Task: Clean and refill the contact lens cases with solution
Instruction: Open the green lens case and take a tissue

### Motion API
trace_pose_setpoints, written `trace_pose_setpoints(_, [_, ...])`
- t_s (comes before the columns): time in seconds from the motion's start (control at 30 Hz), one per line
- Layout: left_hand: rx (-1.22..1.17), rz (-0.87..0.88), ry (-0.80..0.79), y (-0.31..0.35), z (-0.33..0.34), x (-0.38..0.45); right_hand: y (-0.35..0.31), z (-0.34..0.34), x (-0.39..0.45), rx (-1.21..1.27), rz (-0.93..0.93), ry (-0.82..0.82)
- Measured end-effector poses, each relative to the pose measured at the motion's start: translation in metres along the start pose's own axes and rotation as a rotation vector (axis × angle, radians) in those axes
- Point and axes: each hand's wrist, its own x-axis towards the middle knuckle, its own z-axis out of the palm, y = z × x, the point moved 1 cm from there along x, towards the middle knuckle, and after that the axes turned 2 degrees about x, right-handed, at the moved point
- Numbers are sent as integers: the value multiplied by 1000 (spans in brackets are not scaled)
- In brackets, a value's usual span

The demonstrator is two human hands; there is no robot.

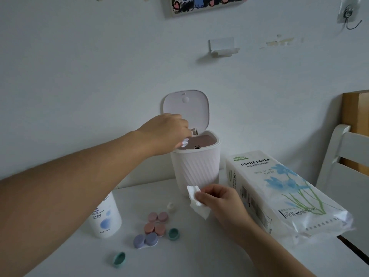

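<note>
- Caps first, nearest the person: two loose teal screw caps (119,259) lie apart on the white table (199,260). They look light, hard and apt to roll, so pinching them by the rim seems best.
- Closed lens cases, three: one lilac case (145,240) and two pink cases (154,228) in a cluster, probably stiff plastic and slippery if wet.
- One solution bottle (105,218) stands beside them; it is likely the heaviest item, best taken round its body.
- Right hand (217,198) pinches one soft, crumpled tissue (196,200).
- One tissue pack (283,192) lies to the right.
- Left hand (169,132) is curled round a small whitish-lilac piece (184,142) over the one open bin (196,164); what that piece is, I cannot tell.
</note>
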Motion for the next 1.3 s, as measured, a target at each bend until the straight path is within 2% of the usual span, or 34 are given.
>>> trace_pose_setpoints(0.2, [14,-3,2,-4,-7,0,0,0,1,-12,-5,-3])
trace_pose_setpoints(0.37, [3,58,0,-3,-11,-6,-1,0,0,0,-7,-10])
trace_pose_setpoints(0.63, [3,105,67,6,-16,-18,-4,0,-2,-11,-23,-4])
trace_pose_setpoints(0.73, [-35,51,178,7,-23,-26,-4,0,-2,-3,-20,-7])
trace_pose_setpoints(0.8, [-128,-39,289,7,-26,-36,-3,-1,-2,2,-19,-2])
trace_pose_setpoints(0.9, [-324,-273,375,8,-21,-56,-1,-1,0,-2,-11,-5])
trace_pose_setpoints(1.1, [-932,-694,450,47,7,-118,1,-2,1,53,3,-17])
trace_pose_setpoints(1.2, [-1223,-807,438,74,21,-149,-3,1,-1,91,0,-35])
trace_pose_setpoints(1.3, [-1424,-841,411,96,27,-174,-10,6,-9,152,-10,-114])
